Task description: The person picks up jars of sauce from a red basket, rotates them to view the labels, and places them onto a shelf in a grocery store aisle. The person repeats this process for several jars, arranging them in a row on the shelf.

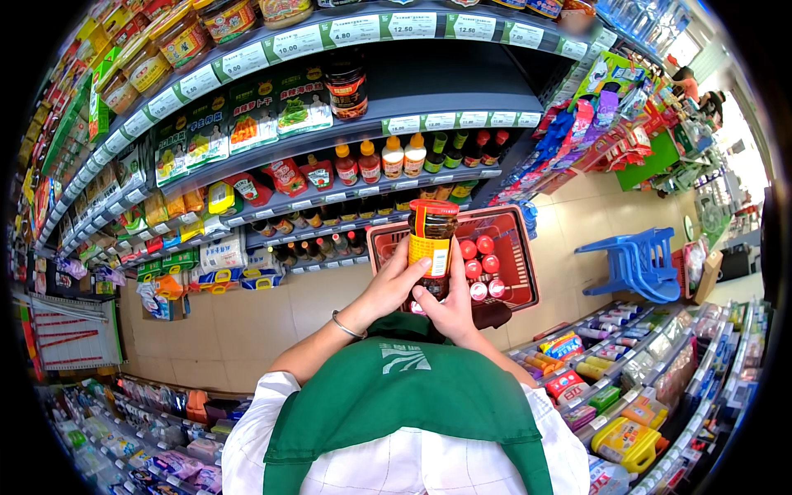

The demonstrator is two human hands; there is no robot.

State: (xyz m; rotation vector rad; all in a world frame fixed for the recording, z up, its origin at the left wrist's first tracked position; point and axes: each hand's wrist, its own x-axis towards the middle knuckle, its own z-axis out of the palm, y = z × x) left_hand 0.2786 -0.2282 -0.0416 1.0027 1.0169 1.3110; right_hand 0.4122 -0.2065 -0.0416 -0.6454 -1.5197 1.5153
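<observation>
A glass jar [431,238] of dark sauce, with a red lid and a yellow label, is held upright between my two hands. My left hand [399,275] grips its left side, the thumb across the label. On the jar's right side and lower part lies my right hand [448,303]. Just beyond and below is a red plastic shopping basket [526,263] with several red-capped bottles [479,257] in it. The jar and my hands hide part of the basket. One dark jar [345,90] stands on the upper shelf beside flat pickle packets [253,117].
Ahead curve store shelves [451,93] with price labels, sauce bottles [380,162] and jars. Blue plastic stools [637,263] stand on the tiled floor [309,322] at right. Low shelves of packaged goods [594,371] lie behind me on both sides. Two people [687,83] are far off at upper right.
</observation>
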